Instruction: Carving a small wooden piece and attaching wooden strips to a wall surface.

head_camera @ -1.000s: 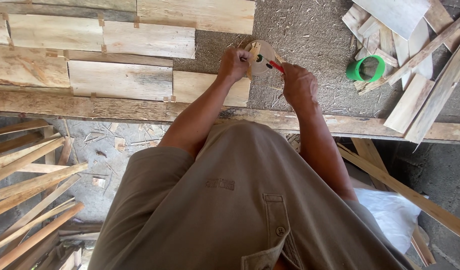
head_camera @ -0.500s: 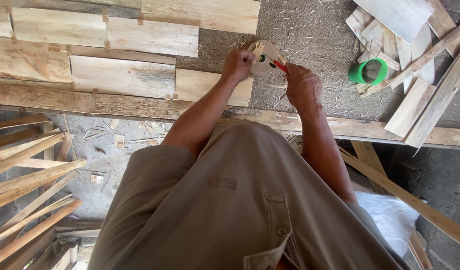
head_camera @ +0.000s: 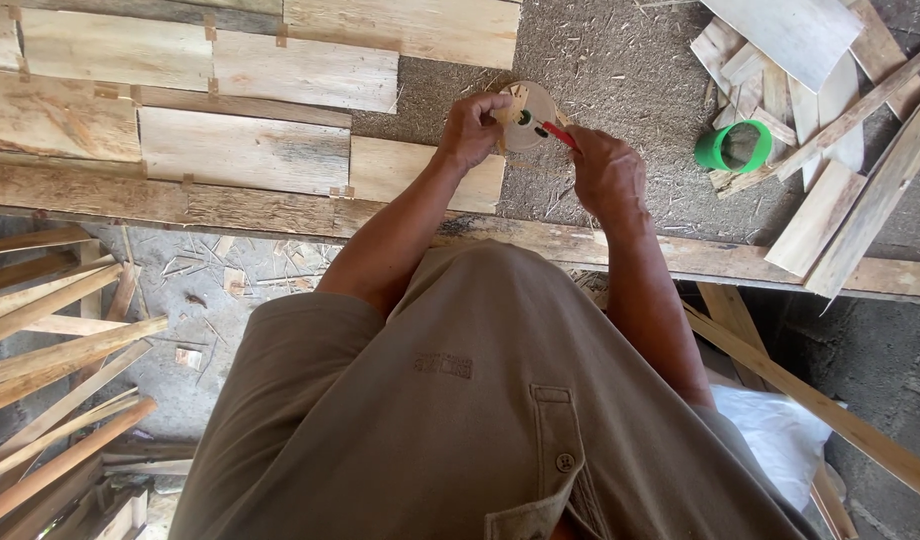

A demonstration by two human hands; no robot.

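The left hand [head_camera: 472, 128] holds a round wooden disc [head_camera: 528, 115] by its edge, fingers curled tight. The right hand [head_camera: 608, 175] grips a red tool [head_camera: 558, 134] touching the disc. Bare gritty bench [head_camera: 620, 60] lies around the disc; a green cup [head_camera: 732, 147] sits well right.

Both arms extended forward; left hand [head_camera: 472, 128] and right hand [head_camera: 607, 172] fingers curled closed, close together.

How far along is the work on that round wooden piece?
Done: cut planks lie in rows on the bench. In hand: the left hand holds a round wooden disc with a dark centre hole; the right hand works a red-handled tool at it. Left: loose offcuts piled beside a green tape roll.
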